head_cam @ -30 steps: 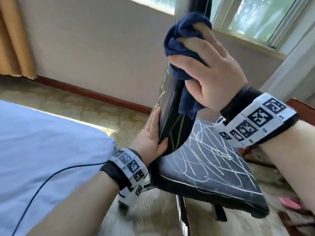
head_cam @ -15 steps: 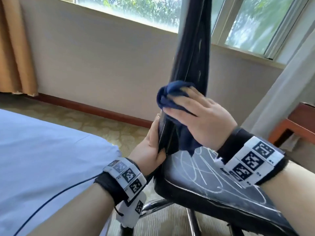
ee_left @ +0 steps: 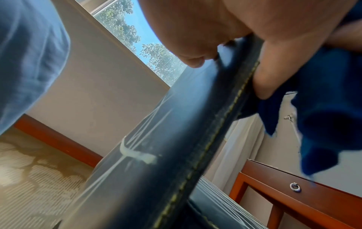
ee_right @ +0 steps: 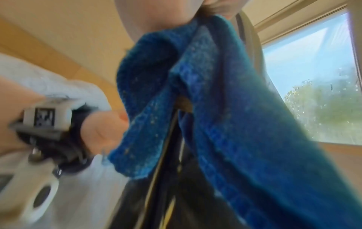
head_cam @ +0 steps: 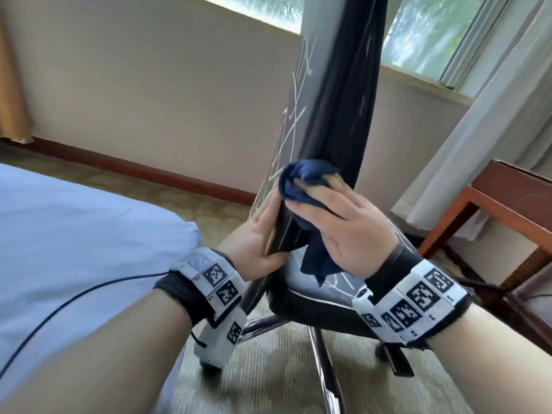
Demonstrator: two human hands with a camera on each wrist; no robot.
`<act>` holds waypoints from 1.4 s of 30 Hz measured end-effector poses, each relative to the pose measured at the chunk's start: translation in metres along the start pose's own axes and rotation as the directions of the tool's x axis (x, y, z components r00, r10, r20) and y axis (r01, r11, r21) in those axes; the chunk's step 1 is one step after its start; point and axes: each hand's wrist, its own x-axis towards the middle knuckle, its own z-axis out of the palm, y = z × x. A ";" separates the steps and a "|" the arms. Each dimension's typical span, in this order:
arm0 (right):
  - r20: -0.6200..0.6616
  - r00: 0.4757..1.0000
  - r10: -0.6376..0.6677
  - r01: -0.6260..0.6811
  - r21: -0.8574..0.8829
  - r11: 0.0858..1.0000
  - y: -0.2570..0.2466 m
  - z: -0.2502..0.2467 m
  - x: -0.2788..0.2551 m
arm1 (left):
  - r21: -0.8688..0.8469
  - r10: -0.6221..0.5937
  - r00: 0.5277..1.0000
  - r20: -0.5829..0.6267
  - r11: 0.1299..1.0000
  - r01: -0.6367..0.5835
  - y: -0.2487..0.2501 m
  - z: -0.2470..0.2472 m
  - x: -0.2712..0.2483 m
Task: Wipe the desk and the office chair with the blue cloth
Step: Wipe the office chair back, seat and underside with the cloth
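Observation:
The black office chair stands before me, its backrest (head_cam: pixel 337 100) edge-on and streaked with white scribbles, as is the seat (head_cam: pixel 328 283). My left hand (head_cam: pixel 260 231) grips the backrest's lower side edge, thumb on the front, fingers behind. My right hand (head_cam: pixel 343 222) holds the bunched blue cloth (head_cam: pixel 304 180) and presses it against the backrest just above the seat. The left wrist view shows the stitched backrest edge (ee_left: pixel 195 139) and the cloth (ee_left: pixel 329 108) hanging beside it. The cloth (ee_right: pixel 205 93) fills the blurred right wrist view. The wooden desk (head_cam: pixel 507 198) stands at the right.
A bed with a pale blue sheet (head_cam: pixel 74 234) lies close on the left, a thin cable (head_cam: pixel 74 297) across it. A grey curtain (head_cam: pixel 493 130) hangs by the window behind the desk. The chair's chrome base (head_cam: pixel 322 354) stands on patterned carpet.
My right hand has slid the blue cloth down the backrest from near its top to just above the seat. My left hand has kept its hold on the backrest edge.

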 end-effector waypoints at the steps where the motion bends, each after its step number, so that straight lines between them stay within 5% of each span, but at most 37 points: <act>1: -0.064 0.998 0.022 -0.022 0.009 1.000 -0.003 -0.005 0.007 | 0.002 0.016 1.000 0.006 1.000 -0.016 0.000 -0.001 -0.001; 4: -0.181 0.980 0.081 -0.086 -0.017 0.996 -0.004 -0.009 0.028 | -0.037 -0.039 0.999 0.022 0.999 0.040 0.002 -0.007 -0.004; 8: -0.132 0.988 0.083 -0.089 -0.043 0.995 -0.009 0.012 -0.002 | -0.055 -0.095 0.985 0.141 0.993 0.104 0.006 -0.008 -0.006; 14: -0.053 0.977 0.205 -0.194 0.164 0.967 -0.045 0.032 -0.072 | -0.050 -0.088 0.969 0.230 0.994 0.102 0.008 -0.009 -0.008; 16: -0.127 0.944 0.304 -0.269 0.233 0.934 -0.047 0.024 -0.072 | -0.018 -0.075 0.966 0.249 0.996 0.083 0.008 -0.008 -0.007; 19: -0.255 0.826 0.503 -0.421 0.314 0.851 -0.048 0.015 -0.066 | 0.014 -0.052 0.959 0.280 0.999 0.050 0.012 -0.006 -0.007; 25: -0.308 0.702 0.642 -0.537 0.363 0.761 -0.077 0.044 -0.094 | 0.097 0.042 0.943 0.331 0.992 -0.078 0.017 0.007 -0.007; 33: -0.229 0.669 0.708 -0.572 0.449 0.686 -0.111 0.053 -0.147 | 0.188 0.057 0.943 0.328 0.974 -0.124 0.036 0.025 -0.009; 36: -0.303 0.620 0.724 -0.557 0.480 0.678 -0.101 0.027 -0.129 | 0.203 0.093 0.948 0.305 0.966 -0.161 0.044 0.031 -0.010; 42: -0.328 0.639 0.695 -0.515 0.488 0.704 -0.079 0.014 -0.101 | 0.242 0.114 0.939 0.324 0.950 -0.199 0.052 0.038 -0.011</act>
